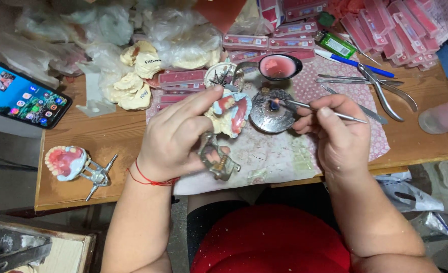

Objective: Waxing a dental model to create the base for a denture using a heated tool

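My left hand [176, 136] grips a metal articulator [215, 157] that carries a plaster denture model with pink wax [231, 112], held above the table's front edge. My right hand [335, 129] holds a thin metal wax tool [315, 108]. The tool's tip sits in a small flame at the round metal burner [270, 115], just right of the model. A red string is tied around my left wrist.
On the wooden table [102, 136] lie a second denture model on an articulator [72, 164], a lit smartphone [19, 96], plaster casts [135, 76], a bowl of pink wax [278, 66], pliers and steel tools [380, 88], a blue pen [355, 63], and several pink boxes [396, 25].
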